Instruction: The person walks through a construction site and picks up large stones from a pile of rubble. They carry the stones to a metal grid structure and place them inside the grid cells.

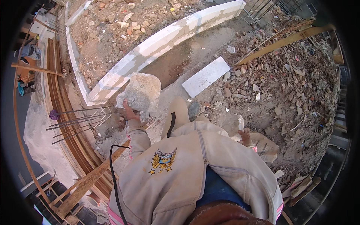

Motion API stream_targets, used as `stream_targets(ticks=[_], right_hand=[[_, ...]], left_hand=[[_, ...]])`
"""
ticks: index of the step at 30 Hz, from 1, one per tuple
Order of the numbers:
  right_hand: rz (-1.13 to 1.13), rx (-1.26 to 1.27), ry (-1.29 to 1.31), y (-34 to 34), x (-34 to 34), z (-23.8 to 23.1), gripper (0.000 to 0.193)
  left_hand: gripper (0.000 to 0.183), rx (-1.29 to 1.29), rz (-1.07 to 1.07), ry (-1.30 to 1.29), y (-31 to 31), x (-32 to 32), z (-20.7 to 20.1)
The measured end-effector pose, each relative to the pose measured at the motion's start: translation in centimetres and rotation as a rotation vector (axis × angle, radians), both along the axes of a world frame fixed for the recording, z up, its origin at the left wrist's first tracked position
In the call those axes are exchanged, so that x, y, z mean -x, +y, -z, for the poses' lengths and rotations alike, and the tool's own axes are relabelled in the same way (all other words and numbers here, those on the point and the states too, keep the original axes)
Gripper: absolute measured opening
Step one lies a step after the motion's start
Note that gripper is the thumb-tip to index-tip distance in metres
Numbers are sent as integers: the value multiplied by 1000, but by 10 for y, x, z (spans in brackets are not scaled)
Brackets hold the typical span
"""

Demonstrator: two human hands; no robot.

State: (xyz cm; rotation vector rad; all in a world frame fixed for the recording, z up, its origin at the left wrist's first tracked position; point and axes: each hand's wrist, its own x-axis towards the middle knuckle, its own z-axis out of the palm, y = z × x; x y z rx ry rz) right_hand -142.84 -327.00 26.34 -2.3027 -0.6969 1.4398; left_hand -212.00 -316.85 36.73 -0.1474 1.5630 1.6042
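Note:
My left hand (pixel 131 113) grips the lower left edge of a large, rough, pale stone (pixel 141 91), with a finger lying up against its face. The stone sits beside the corner of a low white block wall (pixel 138 62). Out to the right, my right hand (pixel 245 138) is closed around a narrow whitish piece (pixel 240 123) whose kind I cannot make out. Next to that hand lies a flat, tan slab-like piece (pixel 264 147), partly hidden by my sleeve. A smooth white rectangular block (pixel 206 77) lies on the dirt ahead of me.
Steel bars (pixel 77 122) stick out on the left, near long wooden planks (pixel 56 90). Rubble (pixel 277 86) heaps up on the right, with a slanting wooden beam (pixel 285 43) across it. A board (pixel 90 174) crosses at lower left. More rebar (pixel 258 13) stands at the far end.

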Motion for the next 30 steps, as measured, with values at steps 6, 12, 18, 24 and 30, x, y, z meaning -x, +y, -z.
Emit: stream_targets(ticks=[6,12,18,24,30], right_hand=[[100,-89,29,109,11,50,64],[490,-165,136,172,42,104,60],[644,-145,102,299,169,83,59],[733,6,111,333,218,78,55],[141,-220,33,355,246,101,36]], left_hand=[[79,-77,-90,-38,69,54,-13],[84,-83,-69,-74,220,95,24],[85,-104,10,-32,408,171,71],[83,-42,188,20,553,189,65],[85,-225,351,-34,670,189,97]])
